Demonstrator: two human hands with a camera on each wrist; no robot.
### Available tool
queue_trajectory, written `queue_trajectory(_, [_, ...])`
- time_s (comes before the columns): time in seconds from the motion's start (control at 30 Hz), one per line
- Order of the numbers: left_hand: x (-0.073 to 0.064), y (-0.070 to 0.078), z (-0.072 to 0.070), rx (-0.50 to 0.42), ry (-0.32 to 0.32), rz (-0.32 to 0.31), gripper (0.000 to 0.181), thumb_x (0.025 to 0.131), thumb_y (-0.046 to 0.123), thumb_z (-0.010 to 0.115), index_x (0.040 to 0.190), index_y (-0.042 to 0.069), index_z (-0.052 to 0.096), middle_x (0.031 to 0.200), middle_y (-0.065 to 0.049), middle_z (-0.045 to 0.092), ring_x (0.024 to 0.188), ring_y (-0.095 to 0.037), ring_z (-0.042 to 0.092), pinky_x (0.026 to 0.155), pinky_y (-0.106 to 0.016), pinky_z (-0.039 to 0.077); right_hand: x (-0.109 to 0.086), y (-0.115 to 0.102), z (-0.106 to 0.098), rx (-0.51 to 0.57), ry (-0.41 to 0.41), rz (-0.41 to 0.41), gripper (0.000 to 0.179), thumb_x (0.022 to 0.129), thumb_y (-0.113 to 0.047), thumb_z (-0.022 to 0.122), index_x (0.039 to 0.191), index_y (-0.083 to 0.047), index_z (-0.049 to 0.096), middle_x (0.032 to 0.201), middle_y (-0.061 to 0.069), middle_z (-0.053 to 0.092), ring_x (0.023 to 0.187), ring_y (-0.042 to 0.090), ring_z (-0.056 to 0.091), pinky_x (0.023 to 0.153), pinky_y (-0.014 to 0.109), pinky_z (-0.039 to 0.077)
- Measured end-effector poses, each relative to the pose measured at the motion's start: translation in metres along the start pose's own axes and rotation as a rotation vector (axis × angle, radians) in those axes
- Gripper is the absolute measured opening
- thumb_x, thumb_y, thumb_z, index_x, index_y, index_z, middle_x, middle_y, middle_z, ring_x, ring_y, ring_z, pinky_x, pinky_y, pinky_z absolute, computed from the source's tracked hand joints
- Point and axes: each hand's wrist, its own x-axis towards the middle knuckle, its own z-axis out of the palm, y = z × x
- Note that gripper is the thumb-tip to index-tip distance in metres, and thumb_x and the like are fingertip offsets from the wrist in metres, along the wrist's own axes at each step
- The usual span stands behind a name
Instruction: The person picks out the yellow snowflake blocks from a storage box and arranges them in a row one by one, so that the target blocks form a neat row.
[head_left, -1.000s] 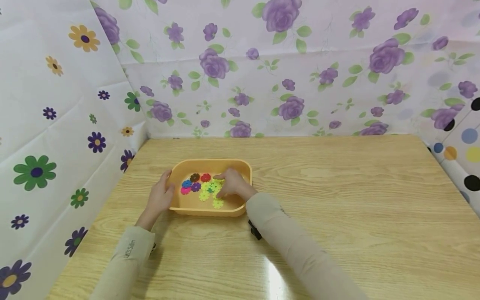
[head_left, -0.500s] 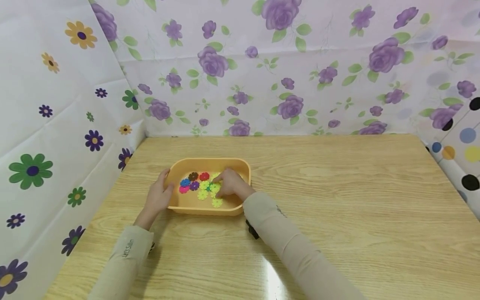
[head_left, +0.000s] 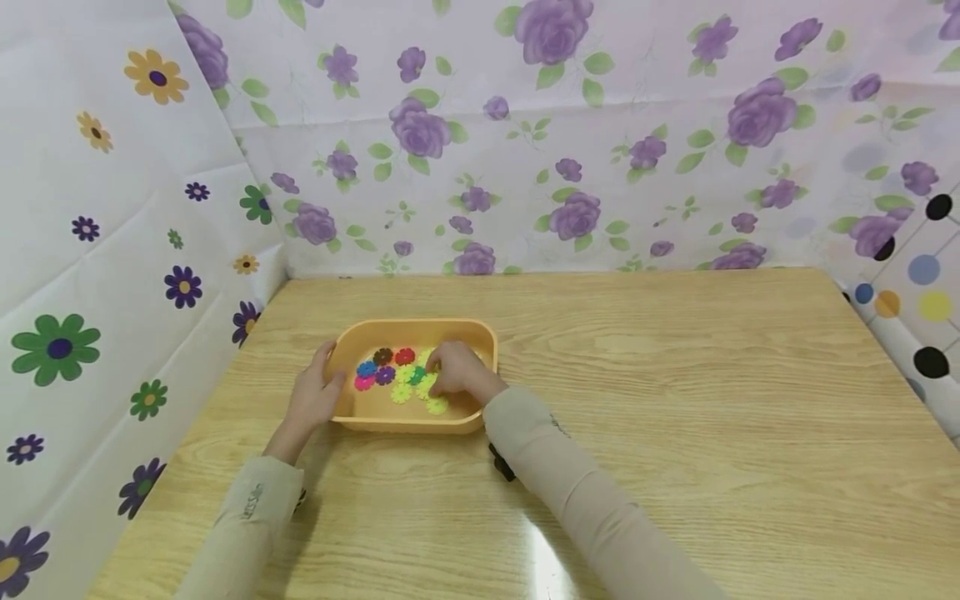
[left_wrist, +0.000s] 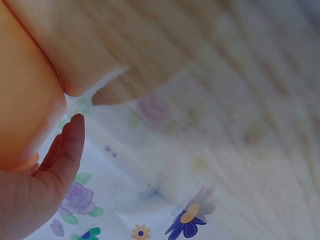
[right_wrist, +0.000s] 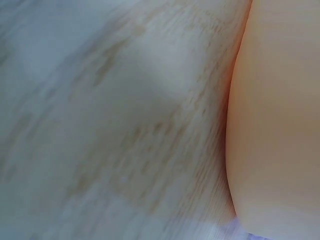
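The left hand (head_left: 310, 395) is gripping the left end of the orange plastic tray (head_left: 408, 426), best held firmly against sliding. Inside, the right hand (head_left: 459, 371) is curving over yellow snowflake discs (head_left: 401, 392); whether it is pinching one, I cannot tell. A light touch suits, since a red disc (head_left: 405, 357) is lying close by, farther back.

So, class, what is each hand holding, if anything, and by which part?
The left hand grips the tray by the wall at its left end. The right hand is at the yellow pieces; whether it pinches one cannot be told.
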Motion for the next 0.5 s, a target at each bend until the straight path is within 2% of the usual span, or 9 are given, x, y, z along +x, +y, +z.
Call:
queue_trajectory(0.33, [0.0003, -0.0006, 0.0010, 0.014, 0.008, -0.003, 0.051, 0.093, 0.012, 0.043, 0.138, -0.003, 0.025, 0.126, -0.041, 0.037, 0.115, -0.053, 0.037, 0.097, -0.059, 0.030, 0.0008, -0.0002, 0.0007, 0.015, 0.014, -0.022, 0.022, 0.072, -0.016, 0.078, 0.089, -0.008, 0.065, 0.081, -0.001, 0.055, 0.076, 0.013, 0.049, 0.067, 0.021, 0.042])
queue_trajectory(0.5, [0.0001, 0.0008, 0.0003, 0.018, 0.003, -0.010, 0.052, 0.093, 0.013, 0.043, 0.139, -0.002, 0.024, 0.125, -0.041, 0.038, 0.115, -0.053, 0.038, 0.096, -0.059, 0.030, 0.0005, 0.0001, -0.0004, 0.096, 0.026, -0.044, 0.020, 0.075, -0.017, 0.075, 0.090, -0.008, 0.066, 0.077, -0.001, 0.056, 0.070, 0.010, 0.050, 0.060, 0.019, 0.041])
